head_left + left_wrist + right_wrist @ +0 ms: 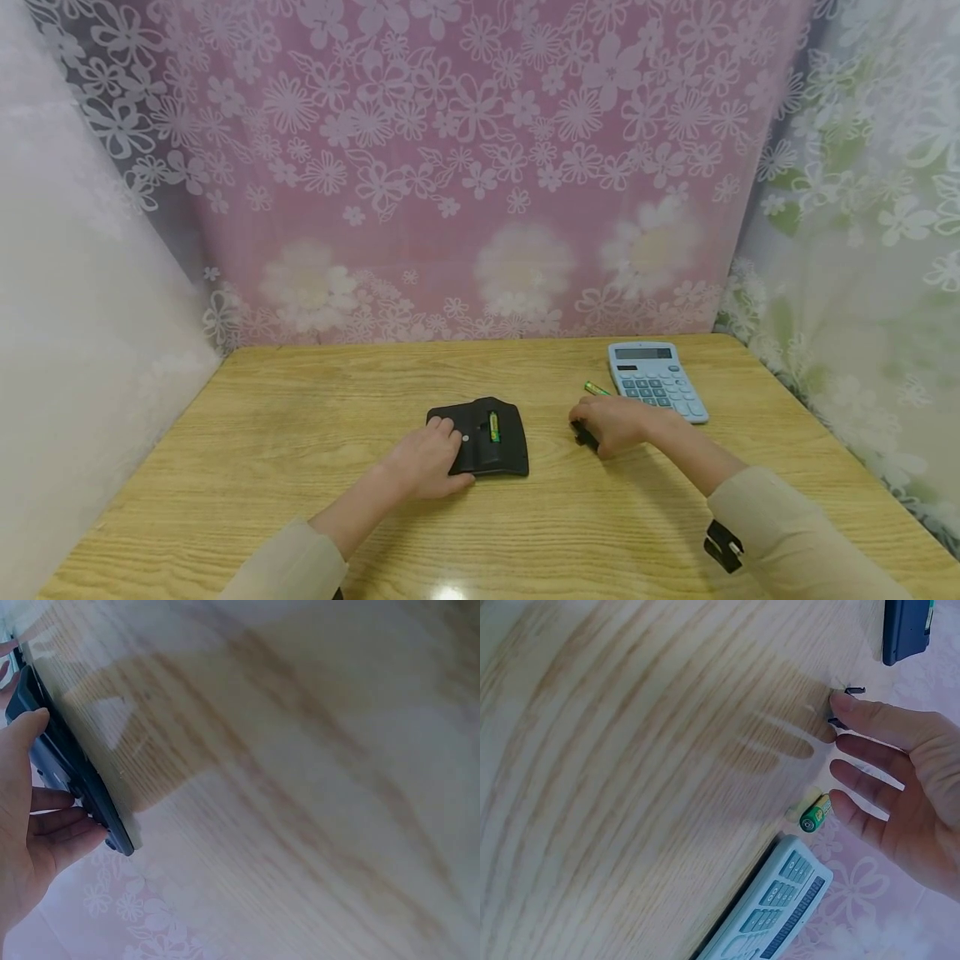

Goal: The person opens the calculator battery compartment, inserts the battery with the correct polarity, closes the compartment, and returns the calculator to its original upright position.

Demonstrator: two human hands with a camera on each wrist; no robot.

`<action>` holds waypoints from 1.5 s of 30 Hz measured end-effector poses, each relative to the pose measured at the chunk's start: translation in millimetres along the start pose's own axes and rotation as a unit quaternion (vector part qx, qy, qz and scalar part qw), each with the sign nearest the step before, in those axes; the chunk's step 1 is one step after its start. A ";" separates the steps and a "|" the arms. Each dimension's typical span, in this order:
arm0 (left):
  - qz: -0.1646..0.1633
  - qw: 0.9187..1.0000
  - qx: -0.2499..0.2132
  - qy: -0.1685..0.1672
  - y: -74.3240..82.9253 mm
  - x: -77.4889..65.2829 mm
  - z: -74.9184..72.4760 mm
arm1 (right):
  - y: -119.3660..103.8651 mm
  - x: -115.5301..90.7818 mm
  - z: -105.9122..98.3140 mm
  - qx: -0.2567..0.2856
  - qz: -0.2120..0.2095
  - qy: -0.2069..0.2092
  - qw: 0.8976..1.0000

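Note:
A black calculator (pixel 513 450) lies back side up on the table, with a green battery (pixel 494 427) in its open compartment. My left hand (pixel 427 458) grips its left part, the fingers across the back and the thumb at the near edge. In the left wrist view, thumb and fingers span the calculator (pixel 86 776) along its side. To the right, my right hand (pixel 611 423) pinches a small black battery cover (pixel 583 435) close over the table. Past its fingertips lies a loose green battery (pixel 814 814), beside the light blue calculator (pixel 652 367).
The wooden table (pixel 315 383) carries all of these things. A pink floral curtain (pixel 465 208) hangs behind its back edge, and pale curtains stand at the left and right. A black strap piece (pixel 723 546) shows at the right sleeve.

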State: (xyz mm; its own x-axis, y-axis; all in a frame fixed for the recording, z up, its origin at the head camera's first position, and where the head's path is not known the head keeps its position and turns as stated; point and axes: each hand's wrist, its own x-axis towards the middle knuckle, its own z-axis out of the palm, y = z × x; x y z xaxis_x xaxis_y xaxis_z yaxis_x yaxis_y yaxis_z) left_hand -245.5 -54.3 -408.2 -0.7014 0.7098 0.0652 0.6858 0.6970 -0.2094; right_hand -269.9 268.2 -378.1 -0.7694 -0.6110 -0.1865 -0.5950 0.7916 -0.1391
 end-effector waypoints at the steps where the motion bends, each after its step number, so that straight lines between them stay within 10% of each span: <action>1: 0.000 1.000 0.000 -0.001 -0.1 0.1 -0.1 | -0.1 0.1 -0.1 0.000 0.002 -0.001 1.000; 45: 0.000 1.000 -0.029 0.011 -1.1 -1.2 -0.1 | -30.0 16.1 -5.7 0.149 -0.034 0.053 0.987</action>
State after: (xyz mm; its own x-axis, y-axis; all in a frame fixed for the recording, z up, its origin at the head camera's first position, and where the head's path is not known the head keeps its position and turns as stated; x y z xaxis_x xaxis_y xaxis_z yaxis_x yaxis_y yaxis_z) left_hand -245.4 -55.9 -407.9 -0.6981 0.7107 0.0866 0.6957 0.7020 -0.1527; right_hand -265.8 234.7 -371.3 -0.7594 -0.6473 -0.0661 -0.5634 0.7049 -0.4310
